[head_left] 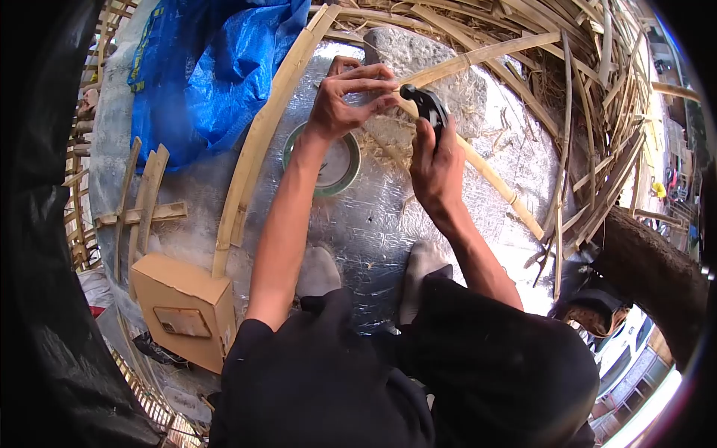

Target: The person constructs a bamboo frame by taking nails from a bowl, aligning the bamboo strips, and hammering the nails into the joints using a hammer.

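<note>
My right hand (pixel 438 164) is wrapped around a hammer (pixel 429 107), its dark head up by my left fingertips. My left hand (pixel 349 97) is closed in a pinch where two split bamboo strips meet; whatever is between the fingertips is too small to make out. From that joint, one bamboo strip (pixel 485 54) runs up to the right. The other bamboo strip (pixel 504 193) slants down to the right, passing behind my right hand. Under my left wrist stands a round bowl with a green rim (pixel 336 190), with a few small thin pieces inside.
A grey stone block (pixel 396 49) lies beyond my hands. Long bamboo (pixel 258 142) stretches along the left, near a blue tarp (pixel 224 82) and a cardboard box (pixel 179 299). Bamboo strips (pixel 597 89) pile up at the right, above a log (pixel 646 261). Silvery sheeting (pixel 373 224) covers the floor.
</note>
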Tool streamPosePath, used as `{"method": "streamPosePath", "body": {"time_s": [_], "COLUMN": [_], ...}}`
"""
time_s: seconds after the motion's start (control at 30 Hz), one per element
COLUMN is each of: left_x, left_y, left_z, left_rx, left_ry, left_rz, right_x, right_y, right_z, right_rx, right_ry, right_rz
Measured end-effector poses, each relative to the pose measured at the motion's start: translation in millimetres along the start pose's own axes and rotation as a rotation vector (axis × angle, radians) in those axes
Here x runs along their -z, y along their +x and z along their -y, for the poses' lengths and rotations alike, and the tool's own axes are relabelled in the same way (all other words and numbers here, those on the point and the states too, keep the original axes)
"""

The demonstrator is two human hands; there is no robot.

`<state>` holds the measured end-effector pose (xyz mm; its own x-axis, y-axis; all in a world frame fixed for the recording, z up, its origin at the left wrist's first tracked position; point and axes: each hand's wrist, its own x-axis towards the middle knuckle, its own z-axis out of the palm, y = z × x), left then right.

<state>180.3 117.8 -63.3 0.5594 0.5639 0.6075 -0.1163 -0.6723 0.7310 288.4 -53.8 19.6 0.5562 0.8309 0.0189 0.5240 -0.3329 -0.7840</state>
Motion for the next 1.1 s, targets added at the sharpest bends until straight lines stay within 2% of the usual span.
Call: {"method": "streamPosePath", "body": {"time_s": [0.03, 0.13, 0.2, 0.23, 0.3, 0.33, 0.4, 0.43, 0.5, 0.53, 0.6, 0.7, 0.73, 0.8, 0.87, 0.93, 1.0, 1.07, 1.1], "left_x": [-1, 1, 2, 1, -2, 1, 5, 3, -1, 0, 0, -2, -1, 0, 0, 1, 2, -1, 0], "left_y": [4, -1, 0, 10, -1, -1, -7, -1, -1, -2, 1, 0, 0, 0, 12, -3, -8, 2, 0], "left_z": [2, 1, 0, 5, 2, 3, -1, 2, 3, 1, 2, 5, 4, 2, 8, 2, -1, 3, 4], "left_rx": [-0.022, -0.003, 0.010, -0.011, -0.002, -0.011, -0.020, -0.048, -0.008, 0.021, -0.015, -0.006, -0.004, -0.012, -0.022, 0.026, 0.035, -0.011, -0.006], "left_ry": [0.013, 0.023, 0.021, 0.021, 0.003, 0.005, 0.021, 0.035, 0.024, 0.000, 0.027, 0.024, 0.026, 0.010, 0.008, -0.013, 0.016, 0.036, 0.041], "left_rz": [-0.013, -0.005, 0.003, -0.006, -0.005, -0.003, 0.017, 0.011, -0.003, -0.014, -0.044, -0.033, -0.035, -0.051, -0.053, 0.004, 0.017, -0.035, 0.003], "right_x": [-2, -1, 0, -4, -8, -7, -2, -3, -11, 0, -3, -1, 7, 13, 12, 14, 11, 18, 19], "right_y": [1, -1, 3, 2, -9, -3, 4, 4, -12, -1, 6, -3, 9, 17, 5, 6, 13, 8, 3], "right_z": [-7, 5, 6, -7, -15, -11, 3, -3, -23, 12, 5, -8, 14, 14, -1, 19, 16, 17, 18], "right_rx": [0.179, 0.080, 0.025, 0.145, 0.212, 0.212, 0.057, 0.208, 0.235, 0.048, 0.077, 0.176, 0.038, 0.005, 0.301, 0.025, -0.017, 0.081, 0.040], "right_ry": [0.103, -0.169, -0.034, 0.097, 0.301, 0.306, -0.004, 0.057, 0.279, -0.057, -0.042, 0.118, -0.110, -0.125, 0.098, -0.040, -0.099, 0.025, 0.115], "right_rz": [-0.120, -0.038, 0.003, -0.118, -0.215, -0.213, 0.007, -0.118, -0.191, 0.008, 0.017, -0.191, 0.015, 0.111, -0.145, 0.048, 0.093, -0.051, -0.110]}}
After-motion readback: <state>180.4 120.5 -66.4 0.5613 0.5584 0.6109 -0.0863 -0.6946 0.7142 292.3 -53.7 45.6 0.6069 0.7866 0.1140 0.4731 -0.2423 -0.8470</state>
